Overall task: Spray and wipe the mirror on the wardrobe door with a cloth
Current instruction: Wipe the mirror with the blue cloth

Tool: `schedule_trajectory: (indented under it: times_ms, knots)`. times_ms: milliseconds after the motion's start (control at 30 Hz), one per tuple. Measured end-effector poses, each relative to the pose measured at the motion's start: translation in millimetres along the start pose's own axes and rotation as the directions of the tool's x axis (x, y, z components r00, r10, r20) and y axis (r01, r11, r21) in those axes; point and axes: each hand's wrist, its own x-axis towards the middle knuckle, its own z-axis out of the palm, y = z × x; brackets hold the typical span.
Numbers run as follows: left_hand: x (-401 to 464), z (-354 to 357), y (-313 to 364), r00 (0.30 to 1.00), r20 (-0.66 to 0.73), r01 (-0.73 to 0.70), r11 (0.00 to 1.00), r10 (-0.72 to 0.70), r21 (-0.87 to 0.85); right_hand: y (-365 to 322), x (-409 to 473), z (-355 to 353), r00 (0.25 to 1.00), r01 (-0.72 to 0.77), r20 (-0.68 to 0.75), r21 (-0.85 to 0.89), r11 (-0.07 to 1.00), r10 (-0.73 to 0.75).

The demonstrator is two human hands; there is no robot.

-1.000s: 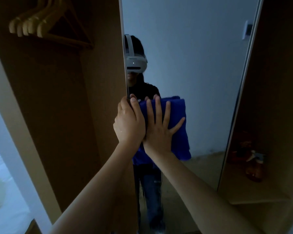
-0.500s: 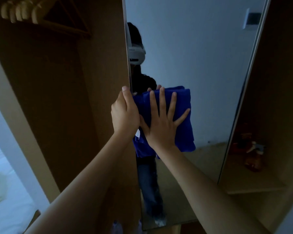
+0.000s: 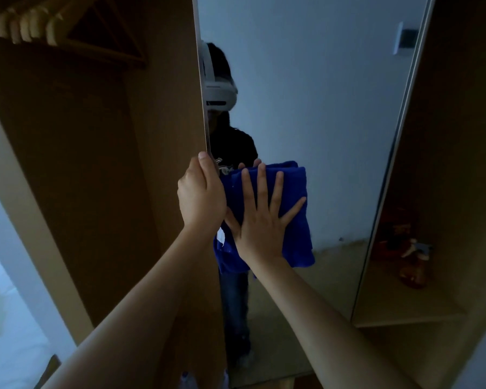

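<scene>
The mirror (image 3: 320,108) covers the open wardrobe door in front of me. My right hand (image 3: 261,220) lies flat with fingers spread on a folded blue cloth (image 3: 295,237), pressing it against the glass at about chest height near the mirror's left side. My left hand (image 3: 201,197) is wrapped around the door's left edge, right beside the cloth, thumb pointing up. The mirror shows a reflected person wearing a white headset.
Several wooden hangers (image 3: 31,26) hang at the top left inside the wardrobe. To the right, a wooden shelf (image 3: 404,313) carries a reddish spray bottle (image 3: 413,265). A white bed surface (image 3: 6,332) shows at the lower left.
My right hand and the cloth slid up the glass a little, then back down. My left hand kept its grip on the door edge.
</scene>
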Motion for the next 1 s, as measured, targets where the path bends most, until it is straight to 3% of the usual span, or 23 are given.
schedule_trajectory:
  times_ms: [333, 633, 867, 1000]
  knots:
    - [-26.4, 7.1, -11.5, 0.984, -0.012, 0.177, 0.981, -0.177, 0.074, -8.0, 63.6, -32.6, 0.996, 0.038, -0.081, 0.049, 0.998, -0.034]
    - [-54.1, 10.7, -40.8, 0.969, -0.038, 0.244, 0.968, -0.242, 0.058, 8.3, -7.1, 12.3, 0.997, 0.075, -0.034, 0.026, 0.997, -0.074]
    - [-69.4, 22.1, -69.2, 0.995, -0.089, 0.059, 0.997, -0.054, 0.051, 16.9, -52.9, 40.2, 0.999, 0.047, -0.019, -0.025, 0.999, -0.047]
    - [-83.5, 25.8, -91.2, 0.995, -0.097, 0.023, 0.998, -0.018, 0.056, 18.4, -63.8, 45.0, 0.998, 0.051, -0.026, 0.007, 0.999, -0.051]
